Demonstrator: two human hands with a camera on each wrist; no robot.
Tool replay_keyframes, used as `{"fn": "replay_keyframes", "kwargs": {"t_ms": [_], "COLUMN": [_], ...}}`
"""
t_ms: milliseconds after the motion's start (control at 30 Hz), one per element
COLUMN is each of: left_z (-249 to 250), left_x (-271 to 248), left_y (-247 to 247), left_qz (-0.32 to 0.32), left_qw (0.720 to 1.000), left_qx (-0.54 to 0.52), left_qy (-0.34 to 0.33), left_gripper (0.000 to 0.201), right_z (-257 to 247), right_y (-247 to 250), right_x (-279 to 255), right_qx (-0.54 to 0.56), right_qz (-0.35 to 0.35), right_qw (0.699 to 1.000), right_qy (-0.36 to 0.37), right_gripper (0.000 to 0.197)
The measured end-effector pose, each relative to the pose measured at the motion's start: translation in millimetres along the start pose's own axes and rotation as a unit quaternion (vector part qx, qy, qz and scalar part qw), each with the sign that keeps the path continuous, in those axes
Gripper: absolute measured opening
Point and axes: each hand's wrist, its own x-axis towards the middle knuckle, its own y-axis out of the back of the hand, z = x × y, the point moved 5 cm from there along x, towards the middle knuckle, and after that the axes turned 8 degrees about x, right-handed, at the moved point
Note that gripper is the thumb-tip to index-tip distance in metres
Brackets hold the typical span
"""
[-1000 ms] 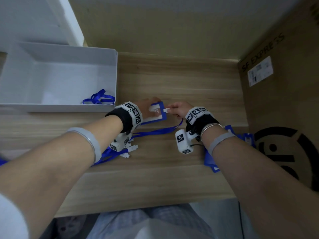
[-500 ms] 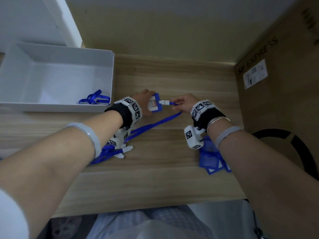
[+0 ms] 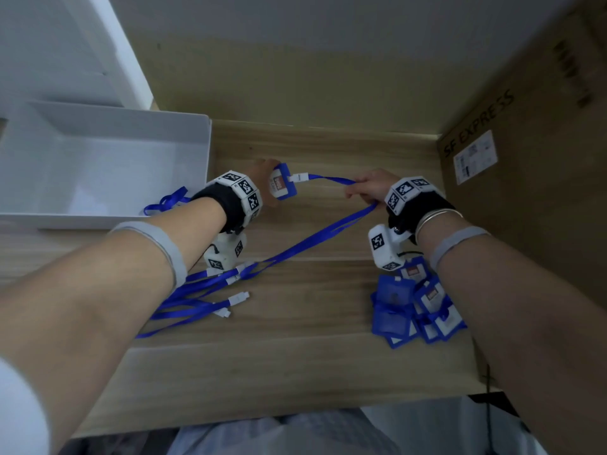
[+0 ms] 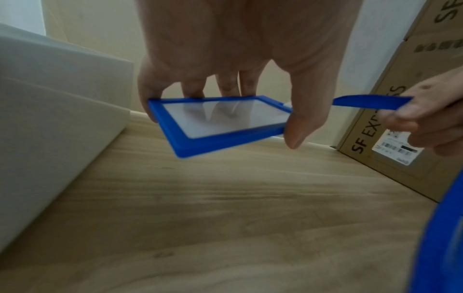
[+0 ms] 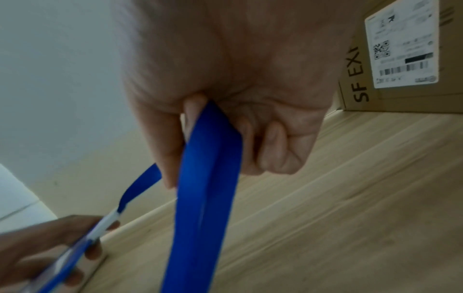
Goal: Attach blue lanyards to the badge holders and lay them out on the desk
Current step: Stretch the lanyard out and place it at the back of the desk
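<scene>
My left hand point(image 3: 267, 178) point(image 4: 220, 111) grips a blue-framed badge holder point(image 3: 283, 182) point(image 4: 220, 121) by its edges, a little above the desk. A white clip point(image 3: 298, 177) joins it to a blue lanyard point(image 3: 331, 180) point(image 5: 205, 178). The strap runs right into my right hand point(image 3: 364, 188) point(image 5: 225, 126), whose curled fingers grip it. From there the strap trails back down-left across the desk toward a heap of loose lanyards point(image 3: 203, 297). A pile of several blue badge holders point(image 3: 414, 303) lies under my right forearm.
A white tray point(image 3: 98, 218) stands at the left with one blue lanyard point(image 3: 167, 200) inside. A tall SF EXPRESS cardboard box point(image 3: 525, 159) walls the right side. The wooden desk point(image 3: 295, 366) ends near my lap; a wall closes the back.
My hands have drawn apart: the right hand slid right along the strap, pulling it taut from the clip. The left hand still holds the badge holder, now clipped to the lanyard.
</scene>
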Motion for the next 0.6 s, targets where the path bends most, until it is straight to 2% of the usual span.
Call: {"fn": "replay_keyframes", "kwargs": {"t_ms": [133, 300, 367, 433, 467, 500, 600], "left_z": [-4.6, -7.6, -8.0, -8.4, -9.3, -10.1, -11.3], "left_x": [0.5, -1.4, -1.3, 1.3, 3.9, 5.9, 13.1], "left_y": [1.1, -0.4, 1.1, 2.2, 2.0, 2.3, 4.3], "left_qz": [-0.005, -0.020, -0.018, -0.024, -0.031, -0.037, -0.056], "left_qw": [1.000, 0.999, 0.999, 0.999, 0.998, 0.997, 0.995], "left_qx": [-0.005, 0.013, 0.024, 0.038, 0.047, 0.055, 0.079], "left_qy": [0.015, 0.027, 0.026, 0.025, 0.027, 0.028, 0.036], "left_gripper": [0.074, 0.080, 0.079, 0.078, 0.078, 0.078, 0.078], "right_z": [8.7, 28.7, 43.3, 60.0, 65.5, 69.4, 75.7], "right_y": [1.8, 20.1, 31.2, 43.7, 51.5, 58.8, 81.2], "right_x": [7.9, 21.8, 26.6, 30.1, 30.7, 33.0, 42.4], "right_qx": [-0.139, -0.182, -0.238, -0.306, -0.307, -0.290, -0.155], "right_qz": [-0.002, 0.088, 0.085, 0.067, 0.066, 0.063, 0.087], "right_qw": [0.990, 0.975, 0.962, 0.941, 0.939, 0.944, 0.976], "right_qy": [-0.032, -0.092, -0.100, -0.127, -0.140, -0.143, -0.124], "right_gripper": [0.018, 0.032, 0.029, 0.017, 0.009, 0.010, 0.022]}}
